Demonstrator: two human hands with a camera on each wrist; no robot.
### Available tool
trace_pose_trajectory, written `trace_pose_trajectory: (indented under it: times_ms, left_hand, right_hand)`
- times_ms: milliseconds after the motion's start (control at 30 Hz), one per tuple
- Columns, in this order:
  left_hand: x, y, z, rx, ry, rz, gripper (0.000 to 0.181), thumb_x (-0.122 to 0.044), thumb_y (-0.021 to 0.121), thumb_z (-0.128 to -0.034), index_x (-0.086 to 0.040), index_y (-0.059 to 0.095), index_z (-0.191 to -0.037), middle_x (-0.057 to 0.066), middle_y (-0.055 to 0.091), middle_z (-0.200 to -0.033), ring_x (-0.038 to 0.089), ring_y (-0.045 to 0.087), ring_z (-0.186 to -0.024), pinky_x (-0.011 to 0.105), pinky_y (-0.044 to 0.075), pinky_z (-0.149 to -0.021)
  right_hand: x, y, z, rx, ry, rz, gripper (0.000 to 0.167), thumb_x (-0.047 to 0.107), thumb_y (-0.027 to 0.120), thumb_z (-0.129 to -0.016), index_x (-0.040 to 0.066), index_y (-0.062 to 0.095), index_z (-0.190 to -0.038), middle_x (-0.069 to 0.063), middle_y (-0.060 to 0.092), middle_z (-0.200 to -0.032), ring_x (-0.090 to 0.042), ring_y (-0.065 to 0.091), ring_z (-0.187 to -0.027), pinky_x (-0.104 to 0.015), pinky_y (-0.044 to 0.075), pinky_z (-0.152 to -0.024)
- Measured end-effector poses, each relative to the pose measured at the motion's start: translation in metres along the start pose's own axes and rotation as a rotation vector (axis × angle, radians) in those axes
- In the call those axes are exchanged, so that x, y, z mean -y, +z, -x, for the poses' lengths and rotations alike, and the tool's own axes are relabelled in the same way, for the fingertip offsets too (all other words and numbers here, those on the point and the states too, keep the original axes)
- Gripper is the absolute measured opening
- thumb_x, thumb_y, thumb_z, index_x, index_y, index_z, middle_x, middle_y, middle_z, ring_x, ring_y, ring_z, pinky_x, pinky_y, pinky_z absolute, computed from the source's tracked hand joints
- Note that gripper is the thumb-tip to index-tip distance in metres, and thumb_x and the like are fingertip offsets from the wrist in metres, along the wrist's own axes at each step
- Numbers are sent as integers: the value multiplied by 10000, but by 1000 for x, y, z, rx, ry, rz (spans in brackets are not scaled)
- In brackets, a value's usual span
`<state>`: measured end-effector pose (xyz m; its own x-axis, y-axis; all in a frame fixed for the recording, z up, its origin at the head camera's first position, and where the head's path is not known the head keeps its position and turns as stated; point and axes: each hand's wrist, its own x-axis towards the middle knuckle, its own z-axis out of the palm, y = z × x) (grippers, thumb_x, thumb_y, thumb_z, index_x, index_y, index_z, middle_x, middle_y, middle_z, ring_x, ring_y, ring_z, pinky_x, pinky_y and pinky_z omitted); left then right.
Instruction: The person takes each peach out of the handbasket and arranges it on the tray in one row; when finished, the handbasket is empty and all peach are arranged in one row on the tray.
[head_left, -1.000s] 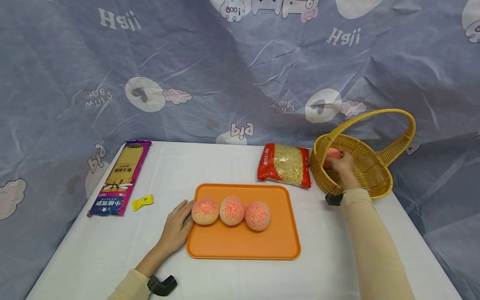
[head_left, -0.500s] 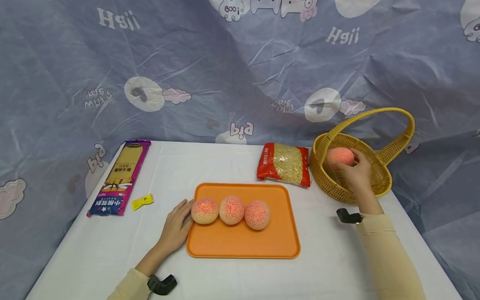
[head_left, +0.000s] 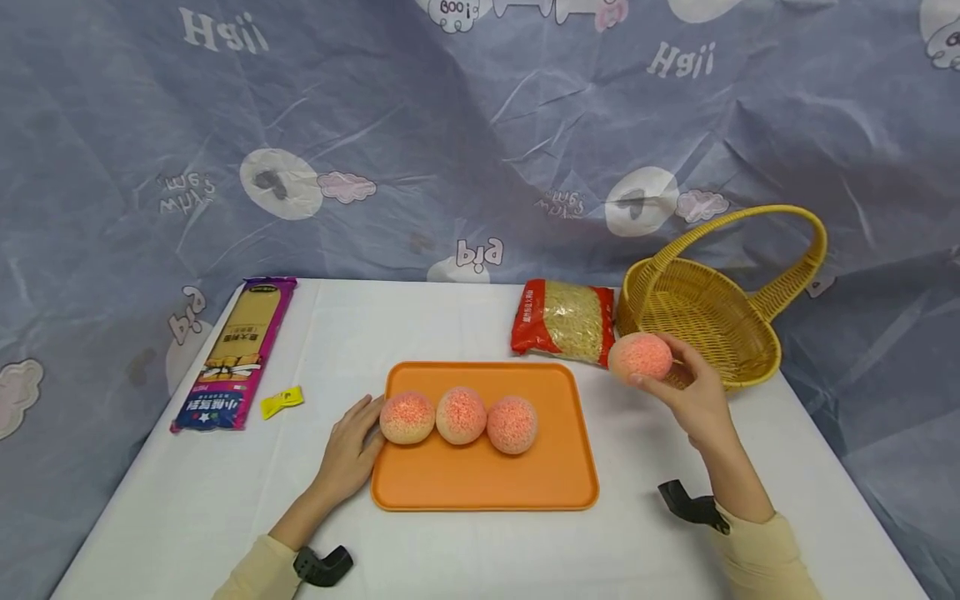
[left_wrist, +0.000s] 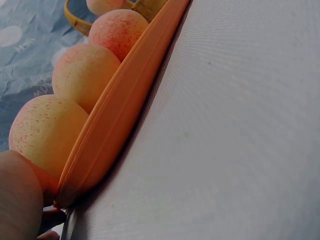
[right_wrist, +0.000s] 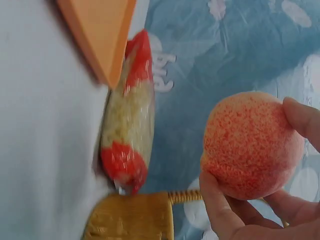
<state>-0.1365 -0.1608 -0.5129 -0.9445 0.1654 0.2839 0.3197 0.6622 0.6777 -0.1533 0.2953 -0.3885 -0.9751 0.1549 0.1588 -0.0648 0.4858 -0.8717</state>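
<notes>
My right hand point(head_left: 696, 398) holds a pink, speckled peach point(head_left: 641, 357) between thumb and fingers, raised in front of the yellow wicker basket point(head_left: 705, 321). The right wrist view shows that peach point(right_wrist: 252, 145) close up, fingers around its sides. Three more peaches point(head_left: 461, 415) sit in a row on the orange tray point(head_left: 487, 487). At the tray's left edge rests my left hand point(head_left: 348, 450), its fingers fairly straight beside the leftmost peach point(head_left: 407, 417). In the left wrist view, part of the left hand point(left_wrist: 20, 195) touches the tray's rim point(left_wrist: 115, 115).
A red bag of pasta point(head_left: 566, 322) lies between tray and basket. On the left are a long purple packet point(head_left: 238, 354) and a small yellow wrapped candy point(head_left: 282, 402). The white table point(head_left: 360, 333) meets a grey-blue printed cloth point(head_left: 412, 125) behind.
My right hand has lifted the peach out of the basket and brought it left and toward me. The left hand and the three tray peaches stay where they were.
</notes>
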Motion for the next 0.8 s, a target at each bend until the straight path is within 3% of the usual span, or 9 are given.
trace_pose_trajectory:
  times_ms: [100, 167, 300, 400, 567, 800]
  left_hand:
    - [1, 1, 0, -1, -4, 3, 464, -80, 555, -943, -5, 513, -1399, 168, 499, -1461, 391, 358, -1409, 602, 290, -1067]
    - [1, 1, 0, 2, -6, 2, 463, -83, 554, -946, -9, 512, -1401, 165, 496, -1465, 391, 357, -1409, 604, 292, -1064]
    - [1, 1, 0, -2, -4, -1, 459, -94, 552, -950, -7, 513, -1399, 167, 498, -1462, 393, 361, -1405, 600, 302, -1057]
    - [0, 0, 0, -4, -3, 0, 459, -98, 552, -952, -7, 512, -1400, 165, 499, -1461, 389, 361, -1406, 595, 301, -1059]
    - [1, 1, 0, 0, -5, -4, 460, -101, 554, -956, -10, 508, -1405, 161, 495, -1467, 388, 361, -1406, 601, 297, -1058]
    - [0, 1, 0, 1, -7, -8, 455, -101, 552, -958, -9, 512, -1402, 159, 493, -1469, 387, 360, -1407, 599, 291, -1065]
  right_hand:
    - [0, 13, 10, 91, -57, -65, 735, 75, 781, -816, 11, 421, -1454, 76, 516, -1282, 29, 515, -1066, -82, 488, -814]
    - [-2, 21, 14, 164, -82, -100, 728, 36, 780, -803, -10, 429, -1440, 77, 514, -1300, 27, 519, -1089, -106, 501, -829]
    - [-8, 34, 18, 294, -83, -101, 729, 29, 787, -787, 11, 448, -1431, -71, 509, -1352, -1, 547, -1076, -145, 518, -848]
    - [-11, 43, 19, 366, -48, -83, 736, 60, 794, -785, 38, 450, -1436, -155, 497, -1381, -103, 563, -1112, -179, 528, -859]
    - [-15, 54, 22, 428, -22, -80, 744, 65, 805, -769, 31, 458, -1426, -189, 513, -1379, -327, 554, -1183, -267, 536, -892]
    - [-18, 63, 24, 463, -4, -76, 739, 74, 813, -766, 6, 462, -1412, -237, 511, -1374, -397, 569, -1192, -410, 528, -948]
